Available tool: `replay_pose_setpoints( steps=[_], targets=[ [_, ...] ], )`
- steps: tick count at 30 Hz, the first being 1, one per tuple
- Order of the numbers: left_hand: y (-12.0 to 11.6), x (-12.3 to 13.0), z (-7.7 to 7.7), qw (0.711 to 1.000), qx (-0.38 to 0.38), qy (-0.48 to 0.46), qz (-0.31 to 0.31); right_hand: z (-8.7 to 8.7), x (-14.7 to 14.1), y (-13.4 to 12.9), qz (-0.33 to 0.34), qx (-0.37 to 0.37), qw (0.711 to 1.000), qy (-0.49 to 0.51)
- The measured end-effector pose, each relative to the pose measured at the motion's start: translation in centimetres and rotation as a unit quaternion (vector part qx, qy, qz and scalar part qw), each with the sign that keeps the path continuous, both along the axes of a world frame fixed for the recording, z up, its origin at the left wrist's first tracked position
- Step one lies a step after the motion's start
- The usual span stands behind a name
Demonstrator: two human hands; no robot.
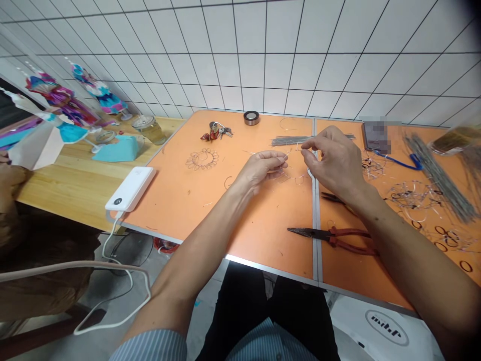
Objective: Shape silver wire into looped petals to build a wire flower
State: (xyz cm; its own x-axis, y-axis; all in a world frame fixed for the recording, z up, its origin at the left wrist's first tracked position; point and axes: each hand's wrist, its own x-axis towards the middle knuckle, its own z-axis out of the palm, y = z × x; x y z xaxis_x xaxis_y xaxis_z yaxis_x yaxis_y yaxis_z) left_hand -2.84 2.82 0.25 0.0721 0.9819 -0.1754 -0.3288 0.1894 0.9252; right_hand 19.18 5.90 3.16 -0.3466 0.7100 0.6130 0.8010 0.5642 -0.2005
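Observation:
My left hand (263, 169) is over the middle of the orange table, its thumb and fingers pinching a thin bent wire (288, 154). More fine wire loops hang below those fingertips. Close by on the right, my right hand (334, 159) is pinched, thumb against forefinger, at what looks like the end of a thin wire. Just behind both hands lies a bundle of straight wires (282, 141). Red-handled long-nose pliers (330, 234) rest nearer me, under my right forearm. A second dark-jawed tool (332, 198) is partly hidden by that forearm.
Left lie a looped wire ring (203, 159), keys (220, 131) and a white power bank (131, 189) with cable. A tape roll (251, 118) is at the back. Rightward are a phone (376, 136), wire tangles (411, 194) and a long wire bundle (443, 180). Another person's arm (11, 185) shows far left.

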Motion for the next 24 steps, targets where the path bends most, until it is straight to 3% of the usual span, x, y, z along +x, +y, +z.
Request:
replay_pose_setpoints(
  steps=[7,15,24],
  targets=[
    [-0.1,0.3,0.5,1.0,-0.015,0.009,0.017,0.4,-0.1,-0.3,0.008,0.001,1.0,0.016],
    [0.4,0.0,-0.1,0.999,-0.025,-0.038,0.009,0.8,0.4,0.5,0.025,-0.014,0.998,0.06],
    [0.3,0.4,0.6,0.987,-0.073,-0.12,0.072,0.1,1.2,2.3,0.004,-0.042,0.991,0.124]
  ],
)
